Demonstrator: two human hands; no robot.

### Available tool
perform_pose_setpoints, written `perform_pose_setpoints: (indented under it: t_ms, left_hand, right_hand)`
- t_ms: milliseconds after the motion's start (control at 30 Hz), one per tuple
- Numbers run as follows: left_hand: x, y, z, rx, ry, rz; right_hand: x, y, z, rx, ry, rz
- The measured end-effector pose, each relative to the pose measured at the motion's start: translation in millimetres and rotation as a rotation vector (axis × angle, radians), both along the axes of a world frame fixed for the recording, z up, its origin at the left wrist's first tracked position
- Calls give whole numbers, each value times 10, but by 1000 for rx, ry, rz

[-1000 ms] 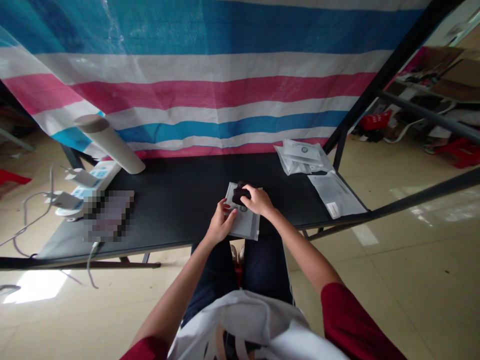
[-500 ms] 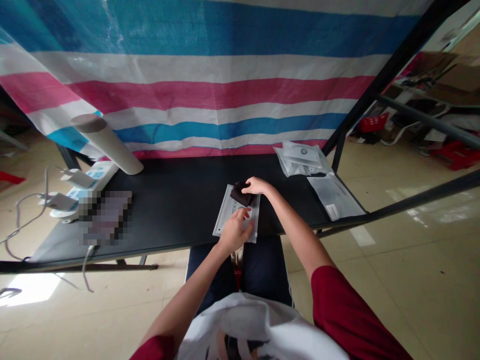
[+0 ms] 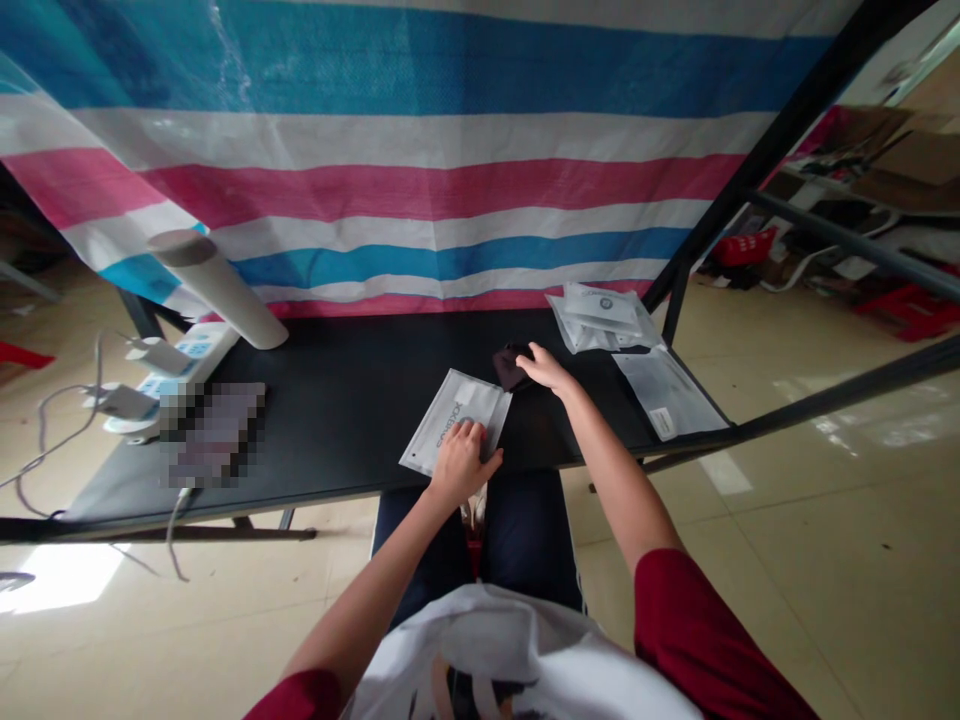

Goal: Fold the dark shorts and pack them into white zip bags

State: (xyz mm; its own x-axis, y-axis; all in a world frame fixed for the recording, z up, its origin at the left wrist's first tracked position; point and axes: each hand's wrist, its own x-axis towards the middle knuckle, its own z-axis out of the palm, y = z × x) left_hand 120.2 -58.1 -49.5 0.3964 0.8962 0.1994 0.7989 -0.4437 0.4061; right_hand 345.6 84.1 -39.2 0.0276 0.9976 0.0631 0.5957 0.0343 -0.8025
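A white printed pouch (image 3: 456,428) lies tilted on the black table top (image 3: 352,370), with my left hand (image 3: 465,465) gripping its near edge. Its lower corner is hidden under that hand. Just beyond the pouch's right corner, a dark folded piece of fabric (image 3: 510,366) rests on the table. My right hand (image 3: 544,368) reaches over from the right, its extended fingertips at the fabric's edge. The fabric does not look gripped.
Several sealed white bags (image 3: 600,312) and a flat grey-white bag (image 3: 667,393) lie at the table's right. On the left are a white cardboard tube (image 3: 217,290), a power strip with chargers (image 3: 184,362) and a pixelated object (image 3: 214,435). A striped tarp hangs behind.
The dark fabric is now off the pouch, on the table beyond it. The pouch has slid left and turned. My right hand has moved right and away from the pouch.
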Motion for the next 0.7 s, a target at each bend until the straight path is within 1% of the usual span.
perform_pose_setpoints:
  t_ms: [33, 100, 200, 267, 333, 400, 467, 533, 633, 700]
  left_hand:
    - [-32, 14, 14, -7, 0, 4]
    - [-83, 48, 43, -27, -3, 3]
    - [-114, 95, 79, -47, 0, 5]
    - [-106, 117, 93, -55, 7, 17]
    - [-89, 134, 99, -70, 10, 28]
    - [-75, 153, 102, -97, -4, 37]
    - [-73, 178, 105, -120, -47, 71]
    - [-81, 205, 114, -132, -125, 136]
    - [-106, 239, 142, -129, -279, 215]
    - [-124, 247, 168, -140, -363, 212]
  right_hand:
    - [32, -68, -10, -12, 120, -31]
    - [23, -246, -32, -99, 365, -83]
    - [-146, -569, -50, -240, 746, -160]
    - [-301, -773, -37, -301, 1005, -199]
    - [-435, -931, -2, -347, 1224, -185]
    - [-527, -1033, 37, -389, 1390, -116]
    - [-581, -1086, 48, -442, 1489, -40]
    - [-613, -1109, 12, -507, 1504, -45]
    - [-641, -1123, -102, -581, 1413, -134]
    - [-644, -1127, -161, -576, 1309, -125]
